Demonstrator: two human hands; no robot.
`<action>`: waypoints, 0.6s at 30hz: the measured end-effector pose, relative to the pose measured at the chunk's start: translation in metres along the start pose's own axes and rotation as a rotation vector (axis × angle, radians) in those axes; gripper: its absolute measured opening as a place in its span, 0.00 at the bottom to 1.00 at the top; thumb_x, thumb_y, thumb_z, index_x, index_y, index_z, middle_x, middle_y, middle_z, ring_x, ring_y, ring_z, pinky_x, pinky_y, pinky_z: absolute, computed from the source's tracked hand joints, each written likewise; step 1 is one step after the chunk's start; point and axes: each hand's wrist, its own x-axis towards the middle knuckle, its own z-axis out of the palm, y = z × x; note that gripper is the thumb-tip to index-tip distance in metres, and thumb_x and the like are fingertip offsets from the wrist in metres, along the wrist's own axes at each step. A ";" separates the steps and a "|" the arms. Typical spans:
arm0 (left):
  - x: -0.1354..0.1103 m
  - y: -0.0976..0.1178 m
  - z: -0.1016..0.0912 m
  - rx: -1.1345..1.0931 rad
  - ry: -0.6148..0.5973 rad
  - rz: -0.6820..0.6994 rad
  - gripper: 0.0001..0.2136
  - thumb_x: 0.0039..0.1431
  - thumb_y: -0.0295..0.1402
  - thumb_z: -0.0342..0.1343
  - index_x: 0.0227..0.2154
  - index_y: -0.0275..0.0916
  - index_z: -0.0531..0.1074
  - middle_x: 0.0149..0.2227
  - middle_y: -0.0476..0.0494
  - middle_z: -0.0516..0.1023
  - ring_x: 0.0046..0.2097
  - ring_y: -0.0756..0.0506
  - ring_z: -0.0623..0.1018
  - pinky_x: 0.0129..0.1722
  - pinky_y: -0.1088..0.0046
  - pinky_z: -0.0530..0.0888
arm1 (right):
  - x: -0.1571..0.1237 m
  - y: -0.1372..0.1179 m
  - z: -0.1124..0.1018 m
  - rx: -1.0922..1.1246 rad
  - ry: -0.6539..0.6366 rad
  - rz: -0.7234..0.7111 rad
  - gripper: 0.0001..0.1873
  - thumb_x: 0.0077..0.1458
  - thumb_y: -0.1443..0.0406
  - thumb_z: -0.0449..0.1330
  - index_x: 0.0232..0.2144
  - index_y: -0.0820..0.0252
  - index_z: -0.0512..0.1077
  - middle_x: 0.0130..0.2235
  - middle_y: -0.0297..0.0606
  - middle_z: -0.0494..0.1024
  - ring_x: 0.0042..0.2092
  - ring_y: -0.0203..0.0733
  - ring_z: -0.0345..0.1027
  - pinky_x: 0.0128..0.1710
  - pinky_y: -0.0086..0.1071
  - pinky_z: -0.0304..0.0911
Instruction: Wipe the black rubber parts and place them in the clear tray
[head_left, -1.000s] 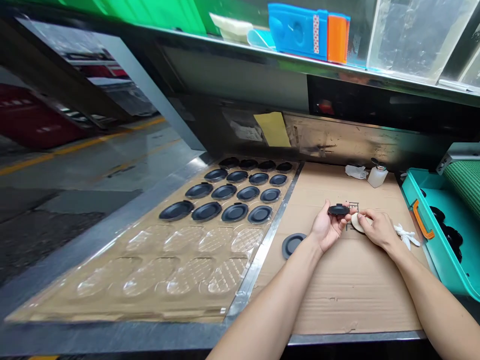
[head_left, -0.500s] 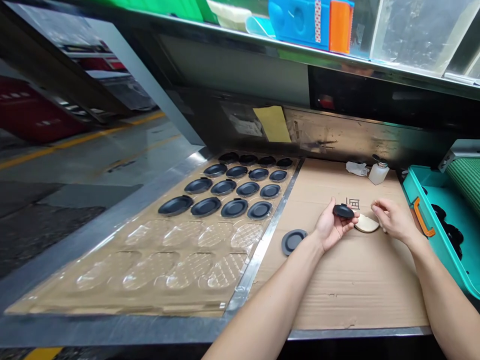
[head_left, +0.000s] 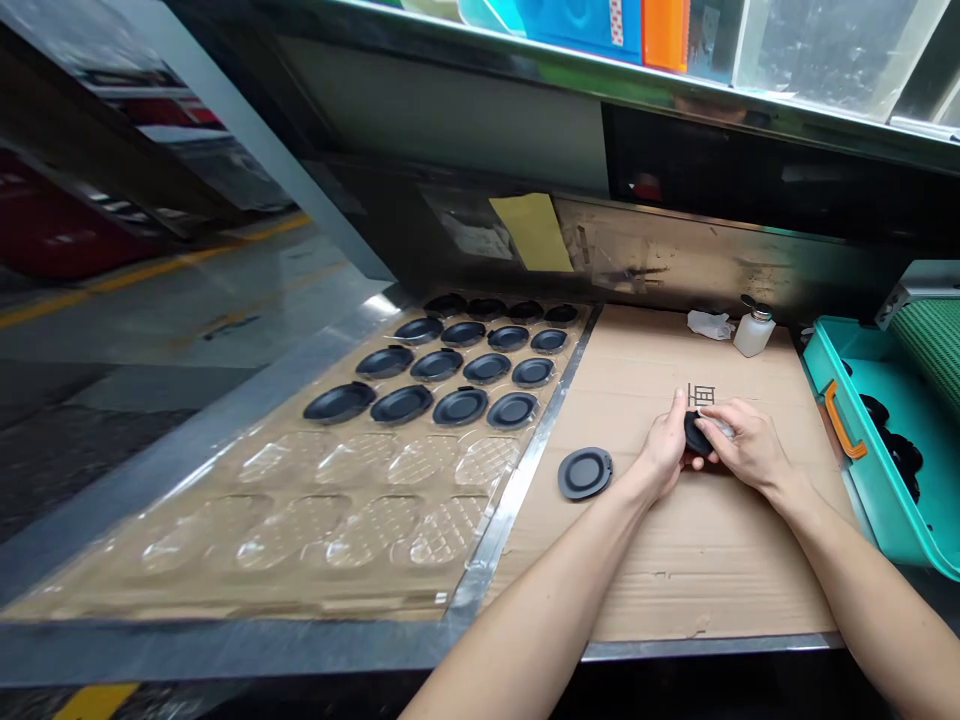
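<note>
My left hand (head_left: 664, 450) holds a black rubber disc (head_left: 697, 434) with its fingers curled under it. My right hand (head_left: 746, 445) sits over the same disc, pinching a pale oval pad (head_left: 716, 424) against its top. The two hands touch around the disc, which hides most of the pad and part of the disc. Just left of my left hand, a second black disc (head_left: 585, 473) lies flat on the cardboard sheet (head_left: 675, 560), apart from my fingers.
A clear blister tray (head_left: 420, 470) on the left holds several black discs in rows. A white pump bottle (head_left: 754, 335) and crumpled white cloth (head_left: 709, 324) stand at the back. A teal bin (head_left: 877, 450) with dark parts sits right.
My right hand has lifted the pale pad off the cardboard and pressed it onto the black disc. My hands have come together, and the whole view has shifted slightly.
</note>
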 end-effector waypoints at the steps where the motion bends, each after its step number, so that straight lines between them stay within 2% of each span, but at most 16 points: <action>1: 0.001 0.001 -0.001 -0.041 -0.009 -0.026 0.26 0.67 0.54 0.44 0.31 0.34 0.71 0.22 0.42 0.75 0.21 0.48 0.74 0.14 0.79 0.62 | 0.000 0.001 -0.001 -0.017 -0.027 -0.007 0.14 0.63 0.60 0.56 0.47 0.57 0.77 0.42 0.41 0.81 0.42 0.42 0.75 0.44 0.33 0.69; 4: 0.002 0.005 -0.004 -0.116 -0.038 -0.100 0.20 0.69 0.47 0.44 0.35 0.35 0.71 0.26 0.41 0.77 0.22 0.49 0.74 0.15 0.79 0.63 | 0.002 0.005 -0.005 -0.064 -0.033 0.034 0.16 0.63 0.62 0.55 0.50 0.59 0.75 0.45 0.43 0.81 0.45 0.45 0.75 0.47 0.36 0.69; 7: 0.002 0.005 -0.005 -0.100 0.019 -0.112 0.19 0.70 0.43 0.41 0.39 0.34 0.71 0.27 0.39 0.78 0.20 0.50 0.73 0.15 0.79 0.62 | 0.003 0.006 -0.009 -0.050 0.016 0.097 0.15 0.63 0.61 0.54 0.47 0.58 0.75 0.44 0.42 0.82 0.44 0.44 0.76 0.47 0.35 0.69; 13: 0.006 -0.005 -0.003 0.040 0.074 -0.053 0.24 0.68 0.50 0.43 0.29 0.34 0.72 0.20 0.43 0.73 0.17 0.50 0.70 0.14 0.78 0.62 | 0.002 0.000 -0.005 -0.061 -0.085 0.036 0.13 0.65 0.61 0.53 0.44 0.57 0.75 0.43 0.42 0.81 0.45 0.44 0.74 0.46 0.34 0.67; 18: 0.008 -0.016 -0.004 0.306 0.143 0.025 0.31 0.67 0.56 0.41 0.23 0.35 0.72 0.15 0.44 0.72 0.13 0.50 0.68 0.15 0.76 0.62 | 0.000 -0.001 0.000 -0.208 -0.076 0.115 0.14 0.65 0.61 0.52 0.45 0.55 0.75 0.45 0.41 0.81 0.44 0.45 0.74 0.45 0.33 0.65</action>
